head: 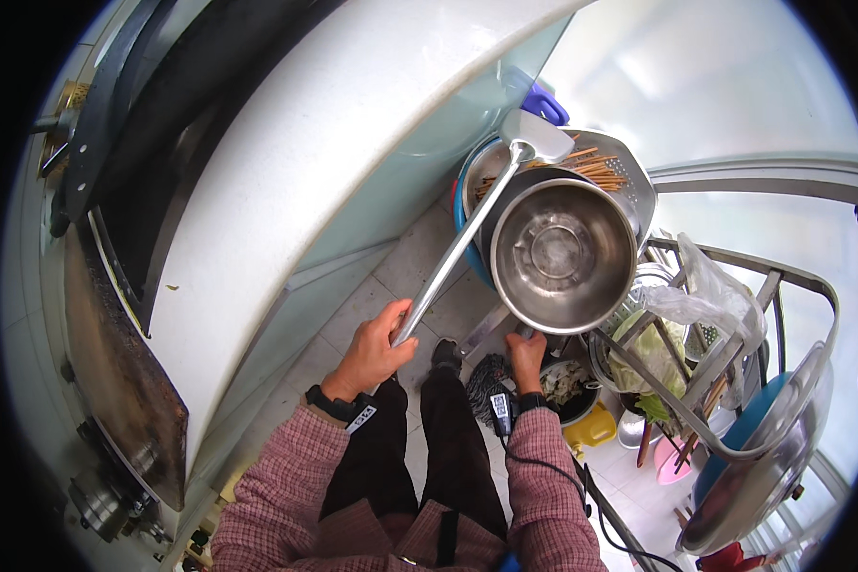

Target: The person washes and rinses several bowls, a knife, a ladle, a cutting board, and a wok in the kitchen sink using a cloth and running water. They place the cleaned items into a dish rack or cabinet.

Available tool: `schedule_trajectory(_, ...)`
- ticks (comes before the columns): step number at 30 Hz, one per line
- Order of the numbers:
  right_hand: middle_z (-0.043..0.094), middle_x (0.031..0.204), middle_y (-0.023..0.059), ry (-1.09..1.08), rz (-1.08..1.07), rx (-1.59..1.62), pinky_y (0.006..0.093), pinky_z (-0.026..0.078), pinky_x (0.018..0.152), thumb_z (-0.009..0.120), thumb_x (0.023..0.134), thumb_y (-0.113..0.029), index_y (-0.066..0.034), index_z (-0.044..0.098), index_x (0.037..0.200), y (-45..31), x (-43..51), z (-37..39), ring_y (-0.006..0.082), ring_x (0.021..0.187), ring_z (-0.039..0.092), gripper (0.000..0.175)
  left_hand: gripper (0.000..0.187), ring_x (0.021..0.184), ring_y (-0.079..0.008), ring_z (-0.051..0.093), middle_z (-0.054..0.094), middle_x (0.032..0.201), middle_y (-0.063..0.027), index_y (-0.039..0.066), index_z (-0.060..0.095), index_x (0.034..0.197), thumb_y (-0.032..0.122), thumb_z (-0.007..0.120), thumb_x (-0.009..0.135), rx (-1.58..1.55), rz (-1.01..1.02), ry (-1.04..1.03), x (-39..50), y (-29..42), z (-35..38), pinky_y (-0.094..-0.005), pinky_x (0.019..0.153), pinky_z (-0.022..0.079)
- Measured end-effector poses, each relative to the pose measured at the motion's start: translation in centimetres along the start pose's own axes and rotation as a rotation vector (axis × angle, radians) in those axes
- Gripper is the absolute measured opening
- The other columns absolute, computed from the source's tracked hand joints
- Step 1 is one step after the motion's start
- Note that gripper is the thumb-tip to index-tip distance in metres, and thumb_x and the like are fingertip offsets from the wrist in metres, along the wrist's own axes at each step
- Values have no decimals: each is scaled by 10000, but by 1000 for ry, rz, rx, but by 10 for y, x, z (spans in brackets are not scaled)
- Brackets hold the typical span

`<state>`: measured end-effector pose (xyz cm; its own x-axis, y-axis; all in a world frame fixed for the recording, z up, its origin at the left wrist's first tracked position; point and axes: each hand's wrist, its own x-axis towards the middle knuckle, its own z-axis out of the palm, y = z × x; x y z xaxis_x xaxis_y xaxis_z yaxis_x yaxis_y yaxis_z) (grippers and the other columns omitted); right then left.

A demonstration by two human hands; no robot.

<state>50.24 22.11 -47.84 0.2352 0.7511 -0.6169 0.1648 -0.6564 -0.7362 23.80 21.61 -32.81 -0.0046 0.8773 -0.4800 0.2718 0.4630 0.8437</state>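
Note:
My left hand grips the handle of a long metal wok spatula. Its broad blade points away from me, over the edge of a stack of basins. In my right hand is the short handle of a deep, round stainless steel pan. Its open mouth faces up, and nothing but marks and a ringed base shows inside. From this angle the pan overlaps the basins behind it; I cannot tell if it touches them. Both wrists wear black bands with small printed tags.
Wooden chopsticks lie in a perforated metal tray. A white counter with a dark wok runs along the left. On the right, a metal rack holds cabbage and lids; below are a pot of scraps and a yellow jug.

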Motion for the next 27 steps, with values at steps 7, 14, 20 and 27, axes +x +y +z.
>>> schedule_trajectory(7, 634, 987, 129, -152, -139, -127, 318, 437, 844, 616, 674, -8, 50, 596, 1009, 4, -53, -51, 231, 905, 584, 341, 494, 671, -213, 575, 599, 798, -143, 26, 477, 1214, 112, 626, 751, 281, 110, 22, 41, -15, -7, -317, 629, 462)
schedule_trajectory(14, 661, 980, 118, -261, -136, -455, 359, 456, 831, 692, 744, -176, -18, 645, 1012, 37, -122, -77, 244, 927, 607, 315, 441, 733, -343, 617, 634, 826, -161, 98, 485, 1190, 158, 631, 778, 426, 252, -72, 83, -30, 7, -398, 628, 479)
schedule_trajectory(20, 651, 875, 102, -335, 31, -455, 356, 476, 724, 679, 758, -194, -17, 631, 990, 47, -156, -92, 223, 799, 605, 296, 345, 745, -347, 625, 640, 820, -140, 142, 487, 1139, 180, 617, 822, 403, 322, -113, 114, -49, 36, -411, 619, 487)
schedule_trajectory(27, 651, 933, 114, -322, -280, -657, 374, 465, 769, 615, 796, -184, -34, 635, 993, 52, -168, -99, 261, 861, 599, 248, 400, 835, -357, 624, 635, 938, -153, 144, 420, 1171, 182, 612, 823, 334, 199, -181, 132, -62, 72, -434, 687, 481)
